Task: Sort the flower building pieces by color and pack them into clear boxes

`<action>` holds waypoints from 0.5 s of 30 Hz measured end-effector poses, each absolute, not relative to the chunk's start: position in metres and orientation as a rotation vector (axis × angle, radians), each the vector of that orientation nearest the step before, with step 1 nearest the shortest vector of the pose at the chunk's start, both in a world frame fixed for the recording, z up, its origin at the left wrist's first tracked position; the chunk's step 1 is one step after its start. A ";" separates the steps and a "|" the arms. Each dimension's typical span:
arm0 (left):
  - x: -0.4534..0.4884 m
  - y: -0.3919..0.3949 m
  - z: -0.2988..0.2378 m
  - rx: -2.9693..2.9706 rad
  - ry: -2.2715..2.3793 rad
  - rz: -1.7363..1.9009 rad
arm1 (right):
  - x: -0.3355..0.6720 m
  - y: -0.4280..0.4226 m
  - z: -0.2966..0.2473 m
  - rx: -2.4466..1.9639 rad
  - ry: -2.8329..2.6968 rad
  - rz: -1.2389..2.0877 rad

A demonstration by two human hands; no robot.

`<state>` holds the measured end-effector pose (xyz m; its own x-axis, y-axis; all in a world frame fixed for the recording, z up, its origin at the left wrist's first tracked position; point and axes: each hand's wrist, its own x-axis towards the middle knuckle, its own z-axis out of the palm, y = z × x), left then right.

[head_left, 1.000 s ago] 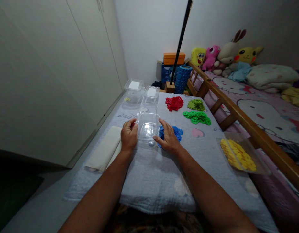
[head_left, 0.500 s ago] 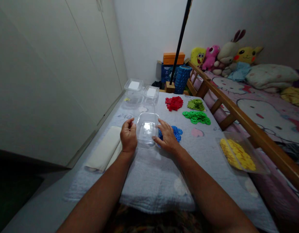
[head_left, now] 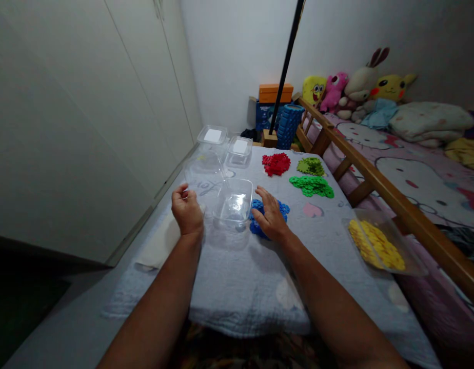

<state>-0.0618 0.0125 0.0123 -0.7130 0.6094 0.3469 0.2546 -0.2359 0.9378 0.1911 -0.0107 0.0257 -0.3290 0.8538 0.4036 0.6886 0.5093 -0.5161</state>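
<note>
My left hand is closed on the edge of a clear plastic lid, which is tilted up and hard to make out against the cloth. In front of me a clear plastic container stands open on the table. My right hand is open beside it, fingers apart and holding nothing. Below and around that hand lies a heap of blue pieces, partly covered by it. A folded cream cloth lies under and behind my left forearm.
Two lidded clear containers, one larger and one smaller, stand at the back left. Heaps of red pieces, olive pieces and green pieces lie back right. Yellow pieces fill a clear tray beside the wooden bed rail.
My left hand has moved left, carrying the clear lid away from the container. My right hand has moved slightly right, off the container's side and over the blue pieces.
</note>
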 end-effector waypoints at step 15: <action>-0.090 0.014 0.039 1.218 2.251 1.893 | 0.179 -0.013 0.037 -1.548 -2.427 0.222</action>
